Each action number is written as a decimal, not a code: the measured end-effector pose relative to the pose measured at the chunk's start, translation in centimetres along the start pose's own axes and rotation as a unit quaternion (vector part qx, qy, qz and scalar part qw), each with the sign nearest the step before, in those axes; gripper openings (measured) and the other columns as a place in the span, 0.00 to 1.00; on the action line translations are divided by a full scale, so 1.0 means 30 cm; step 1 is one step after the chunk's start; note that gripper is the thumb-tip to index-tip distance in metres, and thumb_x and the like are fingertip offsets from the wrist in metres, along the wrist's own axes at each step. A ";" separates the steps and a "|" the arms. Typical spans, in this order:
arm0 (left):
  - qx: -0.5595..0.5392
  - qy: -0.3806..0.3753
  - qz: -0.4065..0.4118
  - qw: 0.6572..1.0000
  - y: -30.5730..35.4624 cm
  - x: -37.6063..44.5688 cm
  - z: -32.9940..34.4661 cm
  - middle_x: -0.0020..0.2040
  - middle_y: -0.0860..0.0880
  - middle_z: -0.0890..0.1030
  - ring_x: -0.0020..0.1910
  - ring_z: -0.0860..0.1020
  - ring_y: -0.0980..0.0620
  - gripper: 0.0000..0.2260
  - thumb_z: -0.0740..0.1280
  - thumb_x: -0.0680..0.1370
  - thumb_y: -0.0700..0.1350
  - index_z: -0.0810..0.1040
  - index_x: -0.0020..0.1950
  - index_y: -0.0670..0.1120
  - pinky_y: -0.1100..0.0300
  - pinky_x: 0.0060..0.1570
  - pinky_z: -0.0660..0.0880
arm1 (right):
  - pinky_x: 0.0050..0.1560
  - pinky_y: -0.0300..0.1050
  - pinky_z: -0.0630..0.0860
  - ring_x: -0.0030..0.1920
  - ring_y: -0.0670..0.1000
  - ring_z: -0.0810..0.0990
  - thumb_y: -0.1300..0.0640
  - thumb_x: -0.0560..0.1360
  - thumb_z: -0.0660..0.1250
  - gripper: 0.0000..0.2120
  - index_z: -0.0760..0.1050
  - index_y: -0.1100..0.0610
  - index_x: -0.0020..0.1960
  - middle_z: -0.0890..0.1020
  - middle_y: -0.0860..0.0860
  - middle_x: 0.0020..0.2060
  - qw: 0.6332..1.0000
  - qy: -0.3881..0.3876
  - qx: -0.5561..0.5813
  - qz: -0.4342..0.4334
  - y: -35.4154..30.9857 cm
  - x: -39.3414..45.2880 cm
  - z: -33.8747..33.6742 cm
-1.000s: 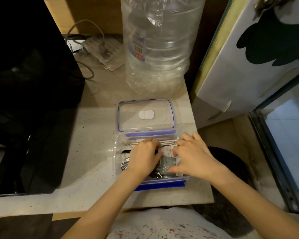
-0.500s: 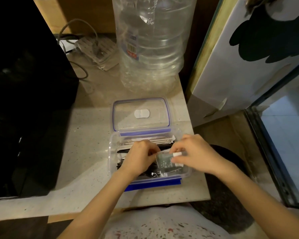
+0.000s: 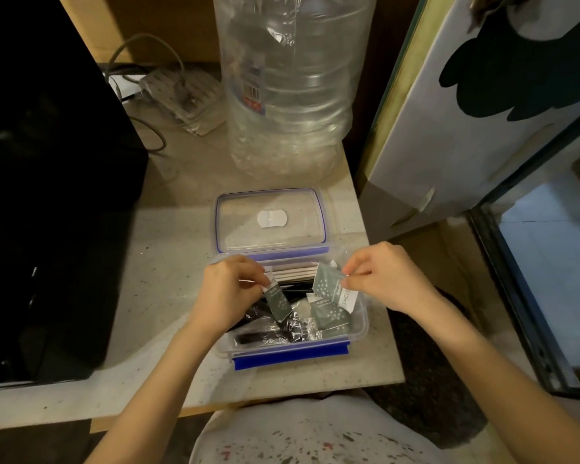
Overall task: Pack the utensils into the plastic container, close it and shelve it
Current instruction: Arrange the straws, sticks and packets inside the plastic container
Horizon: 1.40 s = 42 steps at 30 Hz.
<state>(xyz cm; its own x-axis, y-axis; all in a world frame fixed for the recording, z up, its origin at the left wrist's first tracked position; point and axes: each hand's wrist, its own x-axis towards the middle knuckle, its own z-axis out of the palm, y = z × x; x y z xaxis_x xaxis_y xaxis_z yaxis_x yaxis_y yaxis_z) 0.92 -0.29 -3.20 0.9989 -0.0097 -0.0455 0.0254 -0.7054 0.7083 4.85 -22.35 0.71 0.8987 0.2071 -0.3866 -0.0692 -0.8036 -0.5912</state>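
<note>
A clear plastic container with blue clips stands open near the counter's front edge. Its clear lid lies flat just behind it. Inside are wrapped black utensils, pale chopstick sleeves and a grey-green sachet. My left hand is over the container's left half, pinching a small grey-green sachet. My right hand is over the right rim, pinching another grey-green sachet raised above the contents.
A large clear water bottle stands behind the lid. A black appliance fills the left. A power strip with cables lies at the back. A white and green panel leans on the right, beyond the counter's edge.
Both hands have risen from pressing down on the contents. Each now pinches a sachet and they have moved apart, the right hand toward the container's right rim.
</note>
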 end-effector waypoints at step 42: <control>0.069 -0.179 0.091 0.977 0.122 -0.034 0.178 0.64 0.46 0.74 0.55 0.77 0.44 0.19 0.66 0.71 0.32 0.76 0.61 0.43 0.52 0.53 0.76 | 0.53 0.44 0.77 0.50 0.50 0.80 0.59 0.76 0.65 0.09 0.79 0.57 0.55 0.82 0.53 0.51 0.987 -0.005 -0.098 -0.131 -0.068 0.033 0.087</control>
<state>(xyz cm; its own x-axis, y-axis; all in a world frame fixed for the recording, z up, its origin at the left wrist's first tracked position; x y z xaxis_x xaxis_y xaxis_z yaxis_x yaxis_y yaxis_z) -0.23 -6.65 -4.34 0.9079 -0.3740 -0.1895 -0.1812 -0.7576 0.6270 4.74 -19.04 -0.31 0.8703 0.4262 -0.2467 0.2506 -0.8145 -0.5232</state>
